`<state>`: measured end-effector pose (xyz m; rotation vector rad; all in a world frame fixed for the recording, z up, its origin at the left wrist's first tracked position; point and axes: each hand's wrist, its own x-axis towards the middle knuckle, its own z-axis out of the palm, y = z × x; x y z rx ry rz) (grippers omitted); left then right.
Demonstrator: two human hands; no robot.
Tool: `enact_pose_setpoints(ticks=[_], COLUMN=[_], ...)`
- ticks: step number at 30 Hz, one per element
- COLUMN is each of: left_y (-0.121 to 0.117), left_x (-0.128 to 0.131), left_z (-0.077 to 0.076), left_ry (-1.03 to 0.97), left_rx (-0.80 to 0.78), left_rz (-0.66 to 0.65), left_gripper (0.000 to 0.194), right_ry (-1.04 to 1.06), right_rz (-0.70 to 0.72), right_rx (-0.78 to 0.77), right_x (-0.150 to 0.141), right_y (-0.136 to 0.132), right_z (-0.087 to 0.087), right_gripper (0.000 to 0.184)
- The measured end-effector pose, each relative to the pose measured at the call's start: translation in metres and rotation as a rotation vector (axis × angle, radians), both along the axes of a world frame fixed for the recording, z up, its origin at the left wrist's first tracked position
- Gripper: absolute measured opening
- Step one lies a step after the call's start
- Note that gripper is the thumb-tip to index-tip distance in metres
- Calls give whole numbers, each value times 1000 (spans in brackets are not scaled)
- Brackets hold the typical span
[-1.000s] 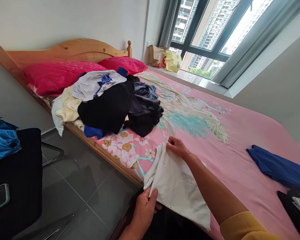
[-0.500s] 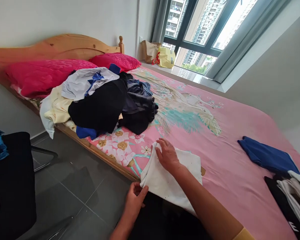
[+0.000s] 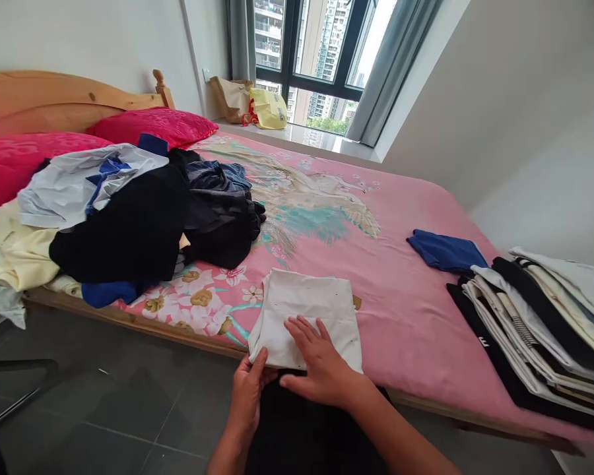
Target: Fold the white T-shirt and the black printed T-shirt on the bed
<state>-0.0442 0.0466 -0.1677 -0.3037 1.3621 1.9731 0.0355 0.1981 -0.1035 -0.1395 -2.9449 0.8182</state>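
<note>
A white cloth garment [image 3: 304, 310] with small dark specks lies folded into a rough rectangle at the near edge of the bed. My left hand [image 3: 247, 389] pinches its near left corner, thumb on top. My right hand [image 3: 317, 359] rests flat on the garment's near part, fingers spread. Below both hands, a dark fabric [image 3: 307, 429] fills the lower middle of the view, and it hides the floor there.
A heap of mixed clothes [image 3: 129, 224] lies against red pillows [image 3: 153, 125] at the wooden headboard. A folded blue garment [image 3: 445, 252] and a stack of folded clothes [image 3: 534, 330] sit on the pink bedsheet [image 3: 400, 211] to the right. Bags [image 3: 247, 102] stand on the windowsill.
The white garment is now folded smaller and lies flatter. My right hand has moved down onto its near part. The view has swung left, bringing the folded stack on the right into full view.
</note>
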Motion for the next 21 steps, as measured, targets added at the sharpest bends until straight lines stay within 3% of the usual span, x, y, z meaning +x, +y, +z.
enact_pose_setpoints(ticks=[2, 4, 6, 7, 12, 18, 21], left_y=[-2, -3, -3, -2, 6, 17, 21], left_x=[-2, -3, -3, -2, 1, -1, -1], left_z=[2, 3, 4, 5, 17, 36, 41], left_ry=[6, 15, 23, 25, -44, -129, -117], left_rx=[-5, -24, -27, -26, 11, 60, 43], left_rz=[-19, -47, -63, -61, 10, 67, 103], left_gripper=[45, 43, 42, 42, 32, 20, 18], right_ry=[44, 126, 167, 168, 158, 399, 489], right_rz=[-93, -338, -540, -571, -354, -389, -378], right_rx=[32, 16, -32, -41, 121, 245, 212], right_x=[40, 73, 97, 105, 114, 104, 106], right_y=[7, 21, 34, 39, 33, 40, 47], right_z=[-8, -21, -32, -35, -45, -79, -82], right_gripper=[76, 58, 55, 58, 68, 67, 61])
